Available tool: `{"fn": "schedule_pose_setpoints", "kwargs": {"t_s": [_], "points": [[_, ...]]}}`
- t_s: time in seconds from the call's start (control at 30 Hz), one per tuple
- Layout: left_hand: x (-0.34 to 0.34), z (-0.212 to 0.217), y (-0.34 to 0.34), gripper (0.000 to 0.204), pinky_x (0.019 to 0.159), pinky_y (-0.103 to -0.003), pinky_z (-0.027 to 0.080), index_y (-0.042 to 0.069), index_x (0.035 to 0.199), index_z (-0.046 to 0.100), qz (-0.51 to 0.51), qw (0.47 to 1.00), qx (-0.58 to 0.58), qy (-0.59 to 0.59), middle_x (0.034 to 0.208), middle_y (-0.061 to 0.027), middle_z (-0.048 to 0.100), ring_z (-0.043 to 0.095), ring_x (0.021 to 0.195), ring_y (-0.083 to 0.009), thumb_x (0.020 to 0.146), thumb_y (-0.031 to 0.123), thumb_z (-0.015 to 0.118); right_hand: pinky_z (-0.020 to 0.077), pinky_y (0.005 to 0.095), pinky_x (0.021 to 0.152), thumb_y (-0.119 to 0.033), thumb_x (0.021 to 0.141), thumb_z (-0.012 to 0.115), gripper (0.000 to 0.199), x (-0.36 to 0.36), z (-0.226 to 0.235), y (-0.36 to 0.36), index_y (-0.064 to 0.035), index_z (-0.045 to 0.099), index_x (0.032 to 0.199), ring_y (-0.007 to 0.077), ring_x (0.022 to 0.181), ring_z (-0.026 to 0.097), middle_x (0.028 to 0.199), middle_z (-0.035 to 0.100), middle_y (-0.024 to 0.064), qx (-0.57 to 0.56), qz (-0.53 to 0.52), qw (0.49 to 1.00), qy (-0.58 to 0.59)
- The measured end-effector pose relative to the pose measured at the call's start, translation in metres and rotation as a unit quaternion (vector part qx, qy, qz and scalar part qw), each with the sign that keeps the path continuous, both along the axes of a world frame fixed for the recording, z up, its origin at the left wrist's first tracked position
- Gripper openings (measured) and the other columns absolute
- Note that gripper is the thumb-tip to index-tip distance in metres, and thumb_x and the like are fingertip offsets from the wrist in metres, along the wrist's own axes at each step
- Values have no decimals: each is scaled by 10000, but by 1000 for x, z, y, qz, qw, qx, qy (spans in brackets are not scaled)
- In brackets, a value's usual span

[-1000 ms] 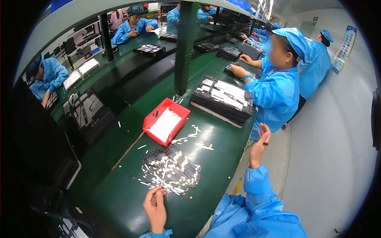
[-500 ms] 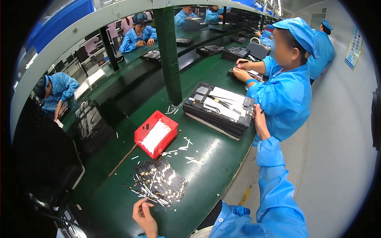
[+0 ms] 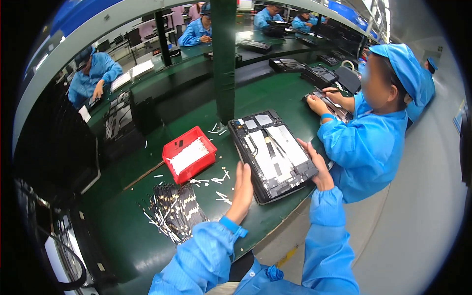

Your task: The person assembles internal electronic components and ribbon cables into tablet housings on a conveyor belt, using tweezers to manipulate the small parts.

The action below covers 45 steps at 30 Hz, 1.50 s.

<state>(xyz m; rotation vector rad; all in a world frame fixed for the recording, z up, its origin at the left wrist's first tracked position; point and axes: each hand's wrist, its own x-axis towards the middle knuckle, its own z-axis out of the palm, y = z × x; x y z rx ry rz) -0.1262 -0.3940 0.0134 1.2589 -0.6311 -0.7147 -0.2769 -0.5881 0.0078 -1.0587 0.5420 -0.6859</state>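
So you've got both hands on that opened black device (image 3: 272, 154), the flat one with its back cover off and the silvery panels showing. It sits flat on the green bench (image 3: 123, 231), close to the near edge, right in front of you. Your left hand (image 3: 242, 189) presses against its near-left edge, fingers laid along the frame, and your right hand (image 3: 315, 164) cups the right edge, so it's held between the two. Just left of it sits a red bin (image 3: 190, 153) with white strips inside, loose white bits scattered around it. Nearer the bench's near-left corner lies a pile of thin dark strips (image 3: 172, 211). A co-worker in blue (image 3: 366, 142) works beside you on the right.
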Motion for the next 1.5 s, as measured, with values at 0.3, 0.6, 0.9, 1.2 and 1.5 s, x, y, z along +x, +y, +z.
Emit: {"fn": "schedule_pose_setpoints", "kwargs": {"t_s": [0.3, 0.6, 0.9, 1.2, 1.5], "points": [[-38, 20, 31, 609, 1100, -297, 143, -28, 1425, 128, 3, 999, -17, 38, 1480, -180, 179, 156, 1375, -254, 988, 355, 310, 341, 324, 1020, -443, 977, 315, 583, -27, 13, 103, 7, 397, 1340, 206, 1184, 468, 1325, 465, 108, 29, -135, 990, 21], [-48, 60, 220, 862, 1096, -330, 157, -22, 1437, 86, 82, 990, 54, 106, 1483, -159, 178, 179, 1367, -244, 894, 613, 300, 281, 384, 1065, -601, 923, 208, 781, -37, 47, 250, 25, 310, 1378, 294, 1261, 396, 1391, 380, 171, -79, 0, 997, 22], [-28, 23, 375, 504, 1088, -346, 263, 94, 1459, 100, 607, 772, 139, 132, 1473, -123, 218, 344, 1289, -239, 1001, 247, 246, 182, 344, 1083, -282, 1005, 264, 482, 119, 28, 350, 37, 353, 1355, 290, 1361, 236, 1463, 250, 189, -105, 317, 940, -69], [-7, -19, 410, 488, 1071, -288, 303, 77, 1440, 178, 497, 843, -28, 202, 1400, -116, 360, 463, 1189, -184, 1011, 309, 191, 462, 311, 805, -143, 973, 387, 292, 135, 13, 359, 41, 553, 1128, 241, 911, 597, 1062, 605, 169, -306, 175, 935, 28], [26, 4, 383, 617, 1118, -344, 124, 52, 1455, 96, 378, 595, -576, 415, 1505, -79, 139, 193, 1368, -221, 972, 436, 86, 252, 201, 424, -200, 957, 477, 223, 126, 37, 305, -7, 568, 1023, 35, 459, 388, 529, 456, -21, -124, 100, 957, 241]]}}
